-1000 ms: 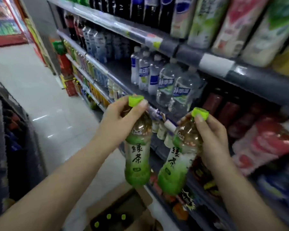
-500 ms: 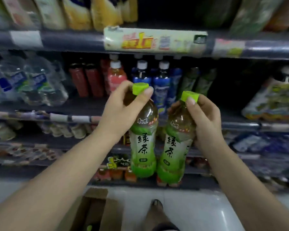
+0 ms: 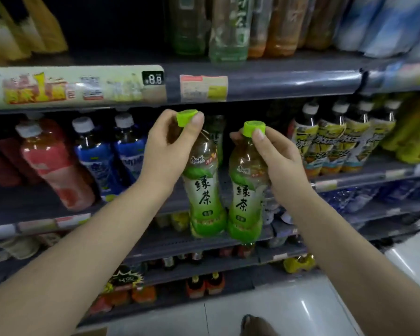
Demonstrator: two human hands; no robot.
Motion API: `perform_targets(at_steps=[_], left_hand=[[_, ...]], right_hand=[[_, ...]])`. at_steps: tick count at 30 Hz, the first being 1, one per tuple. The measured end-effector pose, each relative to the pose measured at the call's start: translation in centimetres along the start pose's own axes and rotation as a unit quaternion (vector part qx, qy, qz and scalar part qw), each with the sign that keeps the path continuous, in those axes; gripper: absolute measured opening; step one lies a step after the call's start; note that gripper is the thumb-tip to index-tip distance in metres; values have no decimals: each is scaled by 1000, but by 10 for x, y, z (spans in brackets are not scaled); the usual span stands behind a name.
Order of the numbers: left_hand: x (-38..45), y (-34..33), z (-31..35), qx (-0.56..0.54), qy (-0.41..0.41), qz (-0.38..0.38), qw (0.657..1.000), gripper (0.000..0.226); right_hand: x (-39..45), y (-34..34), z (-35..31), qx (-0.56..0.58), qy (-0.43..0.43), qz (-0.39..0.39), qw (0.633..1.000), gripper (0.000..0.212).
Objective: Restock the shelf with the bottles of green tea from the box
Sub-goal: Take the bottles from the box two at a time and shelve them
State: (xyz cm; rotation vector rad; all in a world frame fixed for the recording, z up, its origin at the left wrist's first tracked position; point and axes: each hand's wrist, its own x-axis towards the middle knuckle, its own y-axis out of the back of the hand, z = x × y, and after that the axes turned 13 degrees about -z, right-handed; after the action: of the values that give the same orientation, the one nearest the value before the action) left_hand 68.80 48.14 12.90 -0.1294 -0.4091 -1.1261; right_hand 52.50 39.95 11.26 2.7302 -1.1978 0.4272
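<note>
Both green tea bottles [image 3: 205, 190] hang upright (caps up, held by hands)

Two upright green-capped tea bottles [image 3: 205, 190] [image 3: 246, 192], touching

Two bare forearms reach up from the lower corners of the frame toward its centre. The left hand [image 3: 166, 151] is closed around a bottle neck [image 3: 199, 141], thumb pressed on the cap. The right hand [image 3: 280, 161], just beside it, pinches another bottle's cap [image 3: 252, 128] between thumb and fingers.
</note>
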Motion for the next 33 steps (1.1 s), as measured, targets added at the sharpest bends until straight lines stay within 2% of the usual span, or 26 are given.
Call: perform_targets(at_steps=[3, 7, 10, 13, 18, 22, 25, 29, 33], left_hand=[[19, -6, -17, 34, -30, 18, 999, 13], [37, -4, -41, 58, -46, 57, 996, 6], [44, -2, -55, 65, -52, 81, 993, 16], [47, -2, -62, 53, -61, 102, 992, 9], [59, 0, -70, 74, -57, 104, 990, 11], [68, -1, -75, 76, -56, 110, 989, 16], [71, -2, -80, 105, -52, 92, 989, 21], [72, 0, -90, 91, -28, 103, 990, 12], [71, -4, -88, 87, -3, 89, 992, 9]], right_hand=[[27, 14, 13, -1, 18, 1, 1000, 25], [56, 22, 30, -10, 41, -2, 999, 33], [71, 23, 42, -2, 51, -20, 998, 23], [83, 22, 51, 15, 56, -34, 998, 15], [100, 19, 65, 13, 69, -27, 997, 12], [113, 16, 72, 9, 72, -35, 997, 23], [118, 14, 80, 11, 56, -45, 997, 21], [118, 13, 89, 11, 51, -68, 996, 21], [120, 10, 86, -44, 33, -72, 996, 30]])
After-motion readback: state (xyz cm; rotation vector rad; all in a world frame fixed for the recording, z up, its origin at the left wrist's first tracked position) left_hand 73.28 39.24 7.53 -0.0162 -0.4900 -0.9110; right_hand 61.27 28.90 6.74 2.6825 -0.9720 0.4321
